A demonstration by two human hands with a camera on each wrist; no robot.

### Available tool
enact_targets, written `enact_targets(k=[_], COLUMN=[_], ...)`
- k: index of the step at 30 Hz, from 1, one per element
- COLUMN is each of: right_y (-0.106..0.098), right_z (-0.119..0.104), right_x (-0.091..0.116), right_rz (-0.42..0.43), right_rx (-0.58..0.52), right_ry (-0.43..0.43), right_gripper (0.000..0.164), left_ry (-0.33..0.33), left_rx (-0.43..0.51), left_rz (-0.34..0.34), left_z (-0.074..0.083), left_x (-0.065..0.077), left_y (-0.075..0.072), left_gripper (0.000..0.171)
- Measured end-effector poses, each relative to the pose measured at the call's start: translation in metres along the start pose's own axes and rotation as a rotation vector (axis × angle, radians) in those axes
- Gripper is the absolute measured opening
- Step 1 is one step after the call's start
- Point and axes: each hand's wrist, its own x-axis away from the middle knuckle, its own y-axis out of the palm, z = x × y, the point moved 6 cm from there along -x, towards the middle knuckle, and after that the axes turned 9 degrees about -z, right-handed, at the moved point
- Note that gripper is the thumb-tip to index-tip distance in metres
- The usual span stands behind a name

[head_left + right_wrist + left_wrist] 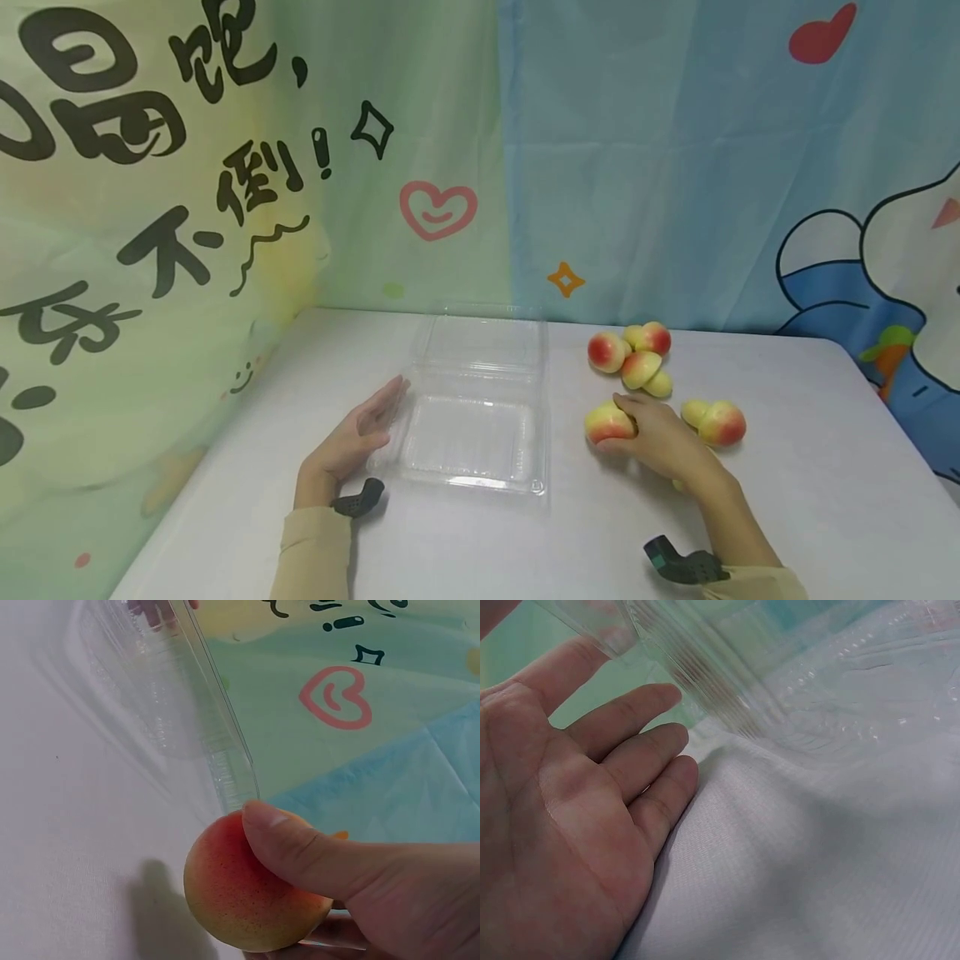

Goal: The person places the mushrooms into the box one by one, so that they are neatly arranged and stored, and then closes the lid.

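Note:
My right hand (663, 433) grips a toy mushroom (609, 422) with a rounded red-and-yellow cap, to the right of a clear plastic clamshell box (468, 483). In the right wrist view the thumb presses on the reddish cap (240, 892); its stem is hidden by the hand. The box stands open on the table, its lid (483, 342) folded back toward the curtain. At the box's left side, my left hand (356, 437) holds nothing, its fingers loosely extended. The left wrist view shows its fingertips (676, 735) right at the box's ridged wall (712, 690).
Several more toy mushrooms (606, 352) lie in a cluster at the back right. Another mushroom (722, 423) lies right of my right hand, and a small yellowish piece (678, 485) shows under that wrist. A printed curtain (645, 167) hangs behind the white table (480, 554).

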Motion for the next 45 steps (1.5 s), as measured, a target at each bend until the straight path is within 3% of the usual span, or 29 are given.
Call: enact_targets(k=[8,22,32,45], right_y=[-0.001,0.002,0.008,0.009], right_z=[-0.001,-0.019,-0.029,-0.035], right_x=[0.000,-0.003,-0.001,0.000], right_rz=[0.067,0.154,0.153,0.196], right_rx=[-0.062,-0.041,-0.095,-0.151], right_ry=[-0.020,-0.109,-0.078,-0.100], right_gripper=[0.087,0.082,0.083,0.085], left_ry=[0.001,0.020,0.015,0.014], left_rx=[0.001,0.018,0.035,0.037], left_rz=[0.004,-0.009,-0.013,-0.015], left_z=[0.003,0.003,0.004,0.004], left_x=[0.000,-0.001,-0.001,-0.001], left_y=[0.001,0.000,0.001,0.001], left_gripper=[0.088,0.085,0.085,0.084])
